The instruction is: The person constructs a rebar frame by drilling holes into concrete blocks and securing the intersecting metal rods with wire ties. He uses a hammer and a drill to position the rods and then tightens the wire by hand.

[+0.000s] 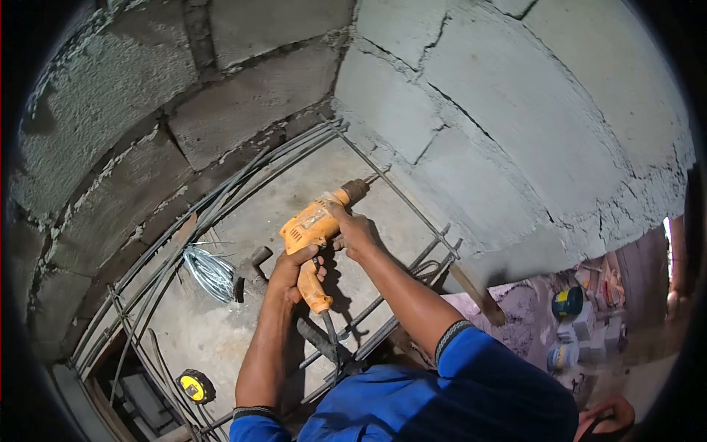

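An orange power drill (pixel 311 225) lies tilted over the concrete surface, its chuck and bit pointing to the upper right, close to a steel bar. My left hand (pixel 286 276) is closed around its handle. My right hand (pixel 355 234) grips the front of the drill body, just behind the chuck. From the base of the handle a dark cord (pixel 329 325) runs down toward my body. Left of the drill lie a bundle of silvery wire (pixel 210 272) and a dark, bent metal piece (pixel 257 267) that I cannot identify.
Long steel rebars (pixel 221 193) run along the block wall (pixel 254 96) and frame the concrete slab (pixel 210 331). A yellow and black tape measure (pixel 194 386) lies at the lower left. Containers, among them a dark green one (pixel 567 303), stand lower down at the right.
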Demonstrator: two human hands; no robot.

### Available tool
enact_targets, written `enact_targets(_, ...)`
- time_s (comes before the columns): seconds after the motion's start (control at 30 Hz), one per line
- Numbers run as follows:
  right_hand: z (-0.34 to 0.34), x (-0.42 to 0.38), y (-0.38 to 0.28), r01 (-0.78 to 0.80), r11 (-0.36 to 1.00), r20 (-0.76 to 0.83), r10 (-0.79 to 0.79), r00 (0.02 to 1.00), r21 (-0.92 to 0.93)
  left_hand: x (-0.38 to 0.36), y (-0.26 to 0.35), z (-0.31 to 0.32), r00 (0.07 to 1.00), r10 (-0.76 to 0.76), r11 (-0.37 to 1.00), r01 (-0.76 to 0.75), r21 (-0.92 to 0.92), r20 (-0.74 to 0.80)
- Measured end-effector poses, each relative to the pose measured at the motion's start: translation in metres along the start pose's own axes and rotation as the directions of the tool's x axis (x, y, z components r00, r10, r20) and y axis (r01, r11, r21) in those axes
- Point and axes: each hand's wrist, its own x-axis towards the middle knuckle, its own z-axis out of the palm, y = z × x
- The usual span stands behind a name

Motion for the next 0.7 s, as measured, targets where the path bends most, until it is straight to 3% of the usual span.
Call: enact_targets(0.7, -0.006, -0.004, 0.003, 0.052, 0.998, 0.083, -0.055, 0.995, 0.041, 0.002, 0.001, 0.000, 0.999, 0.039, 0.999, -0.039, 0.020, 0.007)
